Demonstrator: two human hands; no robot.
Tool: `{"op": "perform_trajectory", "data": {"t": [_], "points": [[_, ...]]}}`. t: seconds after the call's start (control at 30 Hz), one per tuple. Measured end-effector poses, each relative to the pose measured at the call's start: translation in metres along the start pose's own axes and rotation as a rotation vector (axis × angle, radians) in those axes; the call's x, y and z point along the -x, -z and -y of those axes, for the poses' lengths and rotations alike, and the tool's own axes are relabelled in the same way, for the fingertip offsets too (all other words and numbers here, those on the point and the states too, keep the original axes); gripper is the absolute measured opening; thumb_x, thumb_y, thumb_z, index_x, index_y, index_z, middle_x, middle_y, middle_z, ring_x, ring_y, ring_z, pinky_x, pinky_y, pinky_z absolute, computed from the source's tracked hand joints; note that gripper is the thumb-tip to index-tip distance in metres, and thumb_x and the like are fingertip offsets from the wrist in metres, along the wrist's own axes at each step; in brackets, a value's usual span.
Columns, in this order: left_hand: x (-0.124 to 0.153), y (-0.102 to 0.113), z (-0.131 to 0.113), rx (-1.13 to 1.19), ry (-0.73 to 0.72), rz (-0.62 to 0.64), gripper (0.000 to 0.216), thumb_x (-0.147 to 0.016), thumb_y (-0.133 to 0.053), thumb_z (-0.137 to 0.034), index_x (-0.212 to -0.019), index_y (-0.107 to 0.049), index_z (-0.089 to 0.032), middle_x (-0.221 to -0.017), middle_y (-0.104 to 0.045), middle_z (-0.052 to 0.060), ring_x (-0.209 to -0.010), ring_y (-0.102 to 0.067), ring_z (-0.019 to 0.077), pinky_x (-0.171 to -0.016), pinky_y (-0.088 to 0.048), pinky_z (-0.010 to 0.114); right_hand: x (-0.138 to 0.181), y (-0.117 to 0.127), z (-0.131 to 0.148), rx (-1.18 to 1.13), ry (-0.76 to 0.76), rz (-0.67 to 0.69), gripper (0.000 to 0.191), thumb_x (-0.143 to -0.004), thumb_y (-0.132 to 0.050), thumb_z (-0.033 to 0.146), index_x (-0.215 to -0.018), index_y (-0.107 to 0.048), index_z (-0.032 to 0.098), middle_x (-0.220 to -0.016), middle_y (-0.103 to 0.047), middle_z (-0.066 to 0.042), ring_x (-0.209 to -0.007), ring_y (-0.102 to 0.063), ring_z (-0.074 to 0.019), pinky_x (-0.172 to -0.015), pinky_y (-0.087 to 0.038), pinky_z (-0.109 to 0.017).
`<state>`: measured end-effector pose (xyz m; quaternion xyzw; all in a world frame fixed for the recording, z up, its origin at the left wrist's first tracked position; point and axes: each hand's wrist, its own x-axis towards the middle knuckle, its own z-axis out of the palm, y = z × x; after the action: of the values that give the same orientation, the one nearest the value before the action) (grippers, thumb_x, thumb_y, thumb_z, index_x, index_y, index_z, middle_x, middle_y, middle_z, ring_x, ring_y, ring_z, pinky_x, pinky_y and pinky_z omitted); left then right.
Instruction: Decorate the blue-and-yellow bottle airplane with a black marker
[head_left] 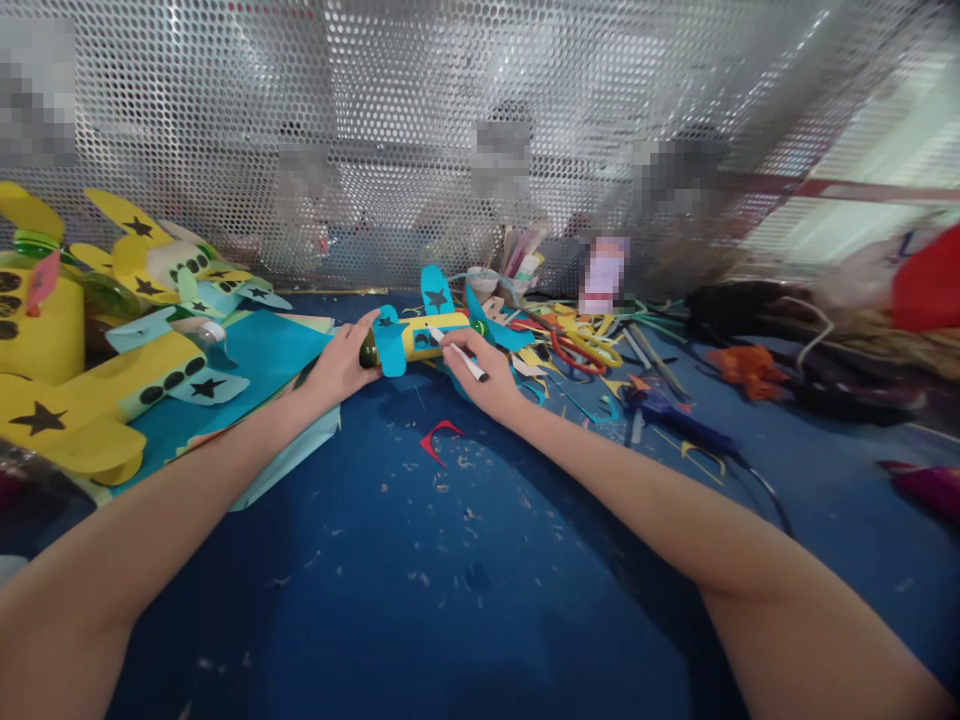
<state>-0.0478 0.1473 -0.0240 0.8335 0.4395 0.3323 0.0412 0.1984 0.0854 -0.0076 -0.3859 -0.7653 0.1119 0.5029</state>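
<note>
A toy plane [450,322], made from a green bottle wrapped in yellow paper, lies on its side with blue paper wings and a dark star on one wing. My left hand [347,355] grips its left end, fingers closed around the bottle. In my right hand [487,370] is a white marker [469,361], pinched between the fingers. The marker's tip is at a blue patch with dark spots on the plane's yellow side; whether it touches, I cannot tell.
More yellow toy planes [180,375] crowd the left, beside blue paper sheets [270,345]. A red paper scrap [439,440] lies nearer me. Rightward are a blue glue gun [679,422], yellow-handled scissors [600,345] and orange cloth [746,372]. Perforated metal sheeting [405,130] rises behind.
</note>
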Motion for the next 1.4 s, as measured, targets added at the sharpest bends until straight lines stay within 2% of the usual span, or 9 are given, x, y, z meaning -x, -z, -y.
{"op": "perform_trajectory", "data": {"t": [0.13, 0.37, 0.7, 0.93, 1.4], "points": [[0.0008, 0.0001, 0.0006, 0.005, 0.01, 0.018, 0.093, -0.075, -0.077, -0.029, -0.153, -0.028, -0.024, -0.13, -0.058, 0.013, -0.119, -0.056, 0.0339, -0.099, -0.048, 0.047, 0.0007, 0.0019, 0.001, -0.016, 0.041, 0.023, 0.017, -0.095, -0.049, 0.034, -0.089, -0.061, 0.023, -0.083, -0.063, -0.004, -0.075, -0.057, -0.018, -0.074, -0.046, -0.034], [0.0011, -0.0014, 0.0001, -0.015, 0.019, 0.002, 0.093, -0.074, -0.078, -0.027, -0.152, -0.029, -0.026, -0.121, -0.059, 0.011, -0.112, -0.059, 0.0331, -0.096, -0.049, 0.047, 0.0023, 0.0021, -0.0014, -0.085, 0.009, 0.041, 0.02, -0.09, -0.043, 0.021, -0.083, -0.062, 0.023, -0.07, -0.057, 0.0, -0.066, -0.054, -0.0163, -0.069, -0.044, -0.032], [0.0, 0.0001, 0.0003, -0.018, 0.025, 0.025, 0.093, -0.074, -0.078, -0.028, -0.153, -0.029, -0.022, -0.124, -0.059, 0.013, -0.113, -0.058, 0.0332, -0.096, -0.048, 0.047, -0.0009, 0.0013, -0.0006, -0.026, 0.042, 0.085, 0.022, -0.09, -0.042, 0.02, -0.082, -0.063, 0.022, -0.068, -0.058, 0.0, -0.067, -0.056, -0.0159, -0.071, -0.046, -0.031], [0.0, 0.001, 0.0002, -0.005, 0.0, 0.027, 0.09, -0.075, -0.077, -0.029, -0.152, -0.03, -0.024, -0.129, -0.057, 0.012, -0.117, -0.056, 0.0339, -0.099, -0.047, 0.048, -0.0013, 0.0006, -0.0031, -0.018, 0.046, 0.089, 0.022, -0.09, -0.043, 0.018, -0.081, -0.062, 0.022, -0.067, -0.059, 0.0, -0.067, -0.056, -0.0152, -0.07, -0.046, -0.03], [-0.0002, -0.0013, 0.0031, 0.007, -0.004, 0.019, 0.093, -0.073, -0.077, -0.027, -0.152, -0.029, -0.024, -0.129, -0.057, 0.013, -0.117, -0.056, 0.0337, -0.099, -0.047, 0.049, -0.0019, 0.0012, -0.0023, -0.03, 0.067, 0.095, 0.022, -0.091, -0.043, 0.018, -0.083, -0.063, 0.021, -0.068, -0.059, 0.0, -0.065, -0.055, -0.0141, -0.068, -0.045, -0.029]]}}
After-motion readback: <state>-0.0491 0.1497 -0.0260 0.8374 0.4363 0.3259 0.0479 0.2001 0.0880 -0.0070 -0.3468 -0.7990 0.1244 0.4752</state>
